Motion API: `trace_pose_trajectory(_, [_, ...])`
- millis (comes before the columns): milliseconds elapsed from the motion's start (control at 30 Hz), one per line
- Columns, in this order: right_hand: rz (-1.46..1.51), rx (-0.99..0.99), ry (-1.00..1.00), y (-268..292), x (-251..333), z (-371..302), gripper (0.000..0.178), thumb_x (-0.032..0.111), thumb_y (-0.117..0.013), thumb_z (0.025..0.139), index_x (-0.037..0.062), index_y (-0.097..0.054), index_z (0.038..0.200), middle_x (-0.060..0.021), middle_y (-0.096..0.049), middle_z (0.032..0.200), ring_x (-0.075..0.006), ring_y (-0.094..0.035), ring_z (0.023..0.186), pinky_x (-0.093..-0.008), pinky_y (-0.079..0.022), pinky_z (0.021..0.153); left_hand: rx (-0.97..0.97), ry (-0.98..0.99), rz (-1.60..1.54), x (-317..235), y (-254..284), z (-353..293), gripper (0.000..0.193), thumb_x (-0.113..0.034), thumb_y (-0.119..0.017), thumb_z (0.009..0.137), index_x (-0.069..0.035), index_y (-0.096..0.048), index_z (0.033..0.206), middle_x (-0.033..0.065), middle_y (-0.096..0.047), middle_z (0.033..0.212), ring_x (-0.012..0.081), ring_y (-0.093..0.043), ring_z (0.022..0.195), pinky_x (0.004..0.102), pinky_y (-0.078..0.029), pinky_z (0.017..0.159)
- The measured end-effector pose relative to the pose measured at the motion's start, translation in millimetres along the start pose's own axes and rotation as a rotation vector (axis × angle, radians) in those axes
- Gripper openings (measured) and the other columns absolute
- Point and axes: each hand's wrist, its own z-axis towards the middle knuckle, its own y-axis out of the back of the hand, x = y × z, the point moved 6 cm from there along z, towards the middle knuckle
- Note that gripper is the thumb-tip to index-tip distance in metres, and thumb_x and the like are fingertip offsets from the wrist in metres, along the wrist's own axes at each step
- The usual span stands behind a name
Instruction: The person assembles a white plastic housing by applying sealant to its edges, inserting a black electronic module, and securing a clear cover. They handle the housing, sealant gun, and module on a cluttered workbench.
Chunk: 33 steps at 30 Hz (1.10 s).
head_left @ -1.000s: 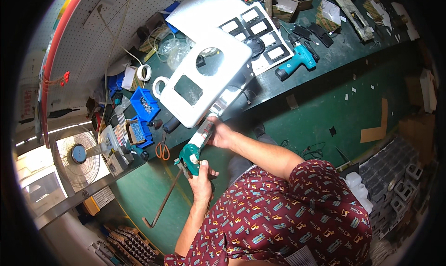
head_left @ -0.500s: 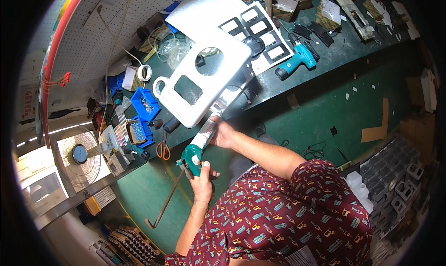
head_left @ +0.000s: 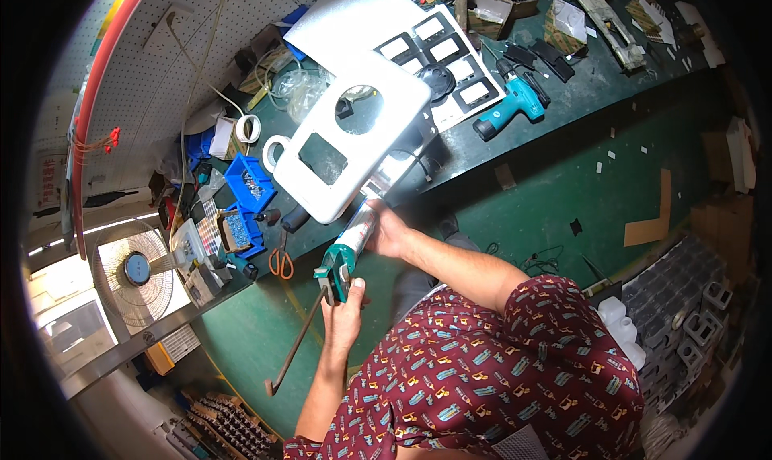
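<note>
Floor (head_left: 547, 199): green, below left hand (head_left: 344, 314)
Table (head_left: 599, 98): green, beyond it
Perforated wall (head_left: 133, 74): left, beyond it
Glare (head_left: 58, 281): left of it

A dark green workbench (head_left: 595, 86) bears a teal cordless drill (head_left: 515, 106), blue bins (head_left: 236, 174) and a white board (head_left: 446, 116).

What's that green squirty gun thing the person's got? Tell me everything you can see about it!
The caulking gun has a shiny green body and a pale tube in front. A thin brownish rod, like metal, sticks out behind, its far end bent. It's held at a slant, front toward the white housing; whether it touches is hard to tell. The left hand grips the back; the right hand holds the tube.
</note>
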Motion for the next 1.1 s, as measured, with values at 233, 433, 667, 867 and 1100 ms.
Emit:
trace_pose_trajectory(233, [-0.003, -0.087, 0.013, -5.5, -2.9, 1.2, 0.048, 0.06, -0.06, 0.087, 0.0144, -0.062, 0.102, -0.007, -0.067, 0.089, -0.0228, -0.065, 0.075, -0.0353, -0.052, 0.059, 0.113, -0.053, 0.212, -23.3, 16.9, 12.4, 0.018, -0.017, -0.066, 0.095, 0.0, -0.06, 0.096, 0.0032, -0.059, 0.079, 0.0133, -0.057, 0.073, 0.0333, -0.049, 0.066])
trace_pose_trajectory(433, [-0.028, -0.064, 0.032, -19.3, -6.0, -23.1, 0.041, 0.054, -0.065, 0.088, 0.0158, -0.06, 0.103, -0.0048, -0.066, 0.091, -0.022, -0.066, 0.082, -0.0386, -0.053, 0.069, 0.146, -0.163, 0.249, -15.8, 41.5, 0.6, 0.026, -0.023, -0.07, 0.093, 0.001, -0.066, 0.102, 0.0036, -0.064, 0.088, 0.0125, -0.058, 0.081, 0.0326, -0.049, 0.073])
trace_pose_trajectory(667, [-0.082, -0.043, -0.016, -16.8, 14.1, -34.2, 0.041, 0.053, -0.069, 0.087, 0.0163, -0.059, 0.103, -0.0033, -0.065, 0.09, -0.0204, -0.067, 0.087, -0.0413, -0.056, 0.076, 0.164, -0.193, 0.313, -15.0, 20.9, -7.8, 0.025, -0.023, -0.071, 0.093, 0.001, -0.066, 0.099, 0.0032, -0.064, 0.082, 0.0129, -0.058, 0.076, 0.0328, -0.049, 0.07])
trace_pose_trajectory(867, [-0.099, -0.034, -0.098, -2.4, 39.8, -35.6, 0.047, 0.052, -0.068, 0.088, 0.0109, -0.056, 0.108, -0.0083, -0.067, 0.091, -0.0248, -0.069, 0.084, -0.0463, -0.058, 0.078, 0.041, -0.164, 0.358, -36.8, -37.3, -16.9, 0.02, -0.019, -0.067, 0.095, 0.001, -0.065, 0.099, 0.0037, -0.061, 0.078, 0.0128, -0.055, 0.073, 0.0318, -0.048, 0.067])
trace_pose_trajectory(1100, [-0.167, -0.03, -0.179, 2.4, 73.3, -47.8, 0.046, 0.054, -0.065, 0.09, 0.0122, -0.058, 0.107, -0.0076, -0.065, 0.091, -0.0247, -0.067, 0.084, -0.0451, -0.056, 0.082, -0.04, -0.205, 0.362, -56.1, -90.2, -21.3, 0.017, -0.012, -0.068, 0.092, 0.003, -0.066, 0.098, 0.0102, -0.064, 0.076, 0.0189, -0.061, 0.068, 0.0346, -0.049, 0.064])
